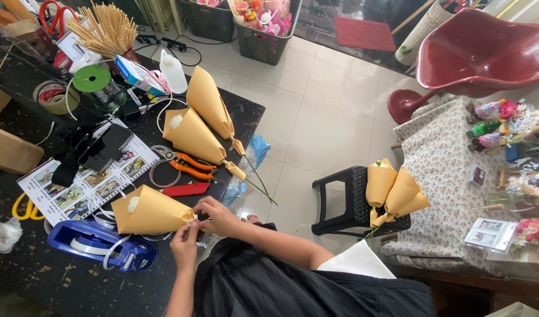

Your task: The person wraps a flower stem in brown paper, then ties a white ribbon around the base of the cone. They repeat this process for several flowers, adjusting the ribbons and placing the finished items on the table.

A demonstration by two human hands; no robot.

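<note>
Both hands work at the narrow end of 1 tan kraft-paper cone wrapping a single flower (149,212), which lies on its side at the near edge of the dark worn surface (75,282). The left hand (185,245) is closed, fingertips pinching the cone's tip from below. The right hand (218,216) is curled over the same tip from above, fingers pinched on it; a small strip of white tape shows between the 2 hands. A blue tape dispenser (99,245) sits just beside the cone, on its near side. 2 more matching paper cones (200,126) lie further back on the surface, stems pointing off its edge. Orange-handled pliers (184,163) and a red utility knife (185,189) lie between them and the held cone.
</note>
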